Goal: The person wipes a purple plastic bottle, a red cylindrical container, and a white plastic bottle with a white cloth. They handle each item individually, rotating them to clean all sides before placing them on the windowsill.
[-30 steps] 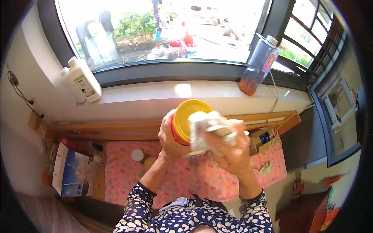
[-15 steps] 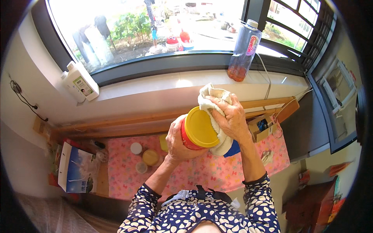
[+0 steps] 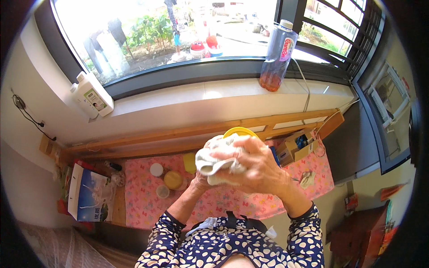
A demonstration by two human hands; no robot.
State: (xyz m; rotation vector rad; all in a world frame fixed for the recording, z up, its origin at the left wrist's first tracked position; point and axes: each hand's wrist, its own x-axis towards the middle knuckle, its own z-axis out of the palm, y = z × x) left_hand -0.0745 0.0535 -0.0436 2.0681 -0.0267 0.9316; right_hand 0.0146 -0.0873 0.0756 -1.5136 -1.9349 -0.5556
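A round red container with a yellow lid (image 3: 241,131) is held up in front of me; only a yellow arc shows at its far edge. My left hand (image 3: 202,181) grips the container from the left, its fingers mostly covered by a cloth. My right hand (image 3: 259,167) is closed on that off-white cloth (image 3: 219,161) and presses it over the container's near side. Beneath them lies a pink patterned tablecloth (image 3: 196,210). A blue object (image 3: 274,155) partly shows beyond my right hand.
Several lidded tubs, among them a tan one (image 3: 173,180), stand at the left of the table. An open cardboard box (image 3: 296,149) and a crumpled rag (image 3: 307,178) lie at the right. A large blue bottle (image 3: 278,58) and a white jug (image 3: 94,94) stand on the windowsill.
My right hand and the cloth have moved left and nearer, from the container's right edge across its front. The container has tilted and is now largely hidden.
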